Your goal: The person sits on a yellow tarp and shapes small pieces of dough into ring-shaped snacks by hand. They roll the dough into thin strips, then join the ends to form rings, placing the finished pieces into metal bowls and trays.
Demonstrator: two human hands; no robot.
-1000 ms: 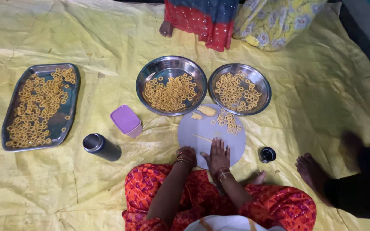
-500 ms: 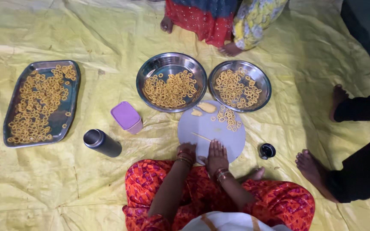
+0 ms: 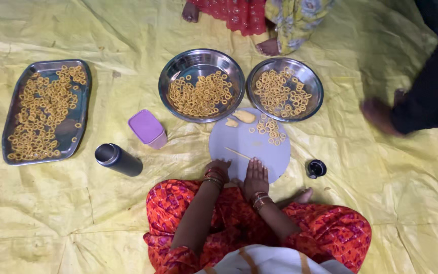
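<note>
The right hand [image 3: 255, 176] lies flat, fingers spread and holding nothing, on the near edge of the round board [image 3: 239, 139], while the left hand [image 3: 218, 168] curls loosely at its rim, seemingly empty. A thin dough strip [image 3: 238, 153] lies just ahead of them, and finished rings [image 3: 269, 128] sit at the far edge by the two steel bowls [image 3: 179, 68], within easy reach.

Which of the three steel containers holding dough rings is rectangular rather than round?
The rectangular tray at far left; the left bowl and right bowl above the round board are round.
</note>
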